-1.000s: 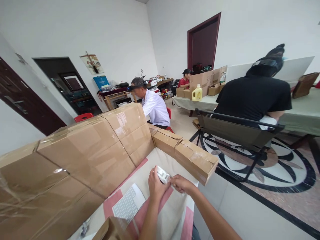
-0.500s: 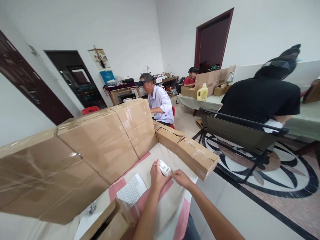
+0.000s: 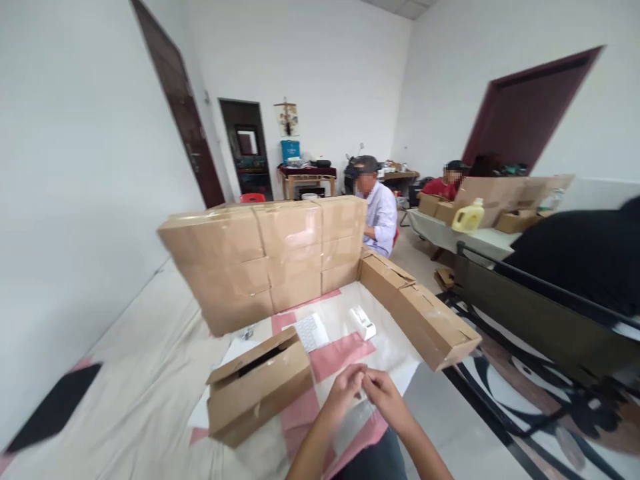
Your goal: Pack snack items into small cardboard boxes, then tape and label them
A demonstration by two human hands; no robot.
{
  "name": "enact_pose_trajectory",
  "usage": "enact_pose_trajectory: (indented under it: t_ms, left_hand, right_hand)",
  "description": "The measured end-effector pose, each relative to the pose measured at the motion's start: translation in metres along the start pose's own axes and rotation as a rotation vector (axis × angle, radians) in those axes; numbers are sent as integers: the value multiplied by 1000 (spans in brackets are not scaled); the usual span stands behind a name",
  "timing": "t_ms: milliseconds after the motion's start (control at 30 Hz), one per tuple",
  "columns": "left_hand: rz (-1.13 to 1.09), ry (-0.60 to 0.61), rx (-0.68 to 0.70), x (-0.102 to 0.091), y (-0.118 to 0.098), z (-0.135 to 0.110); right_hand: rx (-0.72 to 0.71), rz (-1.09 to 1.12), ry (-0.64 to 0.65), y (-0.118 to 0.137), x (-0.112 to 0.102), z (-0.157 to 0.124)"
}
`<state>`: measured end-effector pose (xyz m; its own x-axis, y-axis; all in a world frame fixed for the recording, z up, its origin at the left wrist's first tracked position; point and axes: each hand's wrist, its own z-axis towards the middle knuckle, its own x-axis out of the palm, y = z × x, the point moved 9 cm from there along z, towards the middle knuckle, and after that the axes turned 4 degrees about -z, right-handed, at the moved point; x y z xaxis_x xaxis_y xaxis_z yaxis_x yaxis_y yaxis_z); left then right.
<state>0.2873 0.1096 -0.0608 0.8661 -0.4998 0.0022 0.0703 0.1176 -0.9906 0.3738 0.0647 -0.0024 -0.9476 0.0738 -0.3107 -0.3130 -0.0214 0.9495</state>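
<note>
Over the near edge of the cloth, my left hand (image 3: 345, 389) and my right hand (image 3: 384, 395) meet at the fingertips. The fingers of both are closed in a pinch; whatever lies between them is too small or hidden to name. Beyond them, a small white boxy object (image 3: 363, 323) rests on the cloth, apart from both hands. To its left lies a white sheet (image 3: 309, 331) with rows of grey rounded marks. An open-topped cardboard box (image 3: 260, 390) stands left of my hands, with white paper partly under it.
A wall of taped cardboard boxes (image 3: 270, 267) rises at the back, and a low row of boxes (image 3: 420, 310) borders the right. A black flat item (image 3: 55, 407) lies far left. Other people sit beyond, near a yellow jug (image 3: 469, 217).
The white boxy object has left my left hand and now lies on the cloth. Both hands have drawn nearer to me and come together. The camera view has swung left.
</note>
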Motion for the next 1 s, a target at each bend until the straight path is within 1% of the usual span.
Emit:
enact_pose_trajectory:
  t_ms: [33, 100, 200, 300, 367, 433, 533, 600, 667, 733, 767, 833, 900, 933, 967, 1000]
  left_hand:
    - [-36, -28, -7, -8, 1, -18]
    - [-95, -128, -2, -29, 1, -47]
    - [-155, -302, 21, -65, -2, -81]
    - [-194, -413, 36, -92, -11, -103]
    - [-207, -460, 60, -105, -20, -113]
    - [-204, -508, 98, -115, -33, -122]
    - [-167, -584, 186, -124, -56, -135]
    - [-138, -627, 255, -129, -71, -144]
    - [-106, -709, 360, -139, -90, -158]
    - [-46, -796, 491, -153, -115, -175]
    - [-9, -816, 550, -160, -128, -183]
    - [67, -794, 638, -169, -152, -193]
    - [129, -761, 694, -176, -169, -197]
    - [160, -758, 716, -178, -175, -199]
    - [194, -761, 731, -180, -179, -199]
    - [228, -761, 731, -181, -181, -198]
  right_hand:
    - [9, -7, 57, 1, 17, -5]
    - [43, -34, 152, 1, 48, -15]
    - [56, -120, 233, 3, 83, -26]
    - [45, -222, 261, 8, 104, -31]
    - [52, -281, 273, 9, 113, -31]
    - [73, -331, 266, 6, 119, -28]
    - [164, -394, 261, -8, 120, -19]
    - [198, -468, 273, -17, 117, -13]
    - [163, -606, 231, -19, 105, -7]
    - [104, -726, 155, -13, 87, -3]
    - [79, -757, 106, -8, 76, -2]
    - [20, -765, 4, 12, 56, 3]
    - [-114, -753, -110, 48, 44, 11]
    - [-214, -756, -149, 70, 44, 16]
    - [-332, -766, -161, 93, 49, 22]
    - [-455, -786, -141, 114, 59, 27]
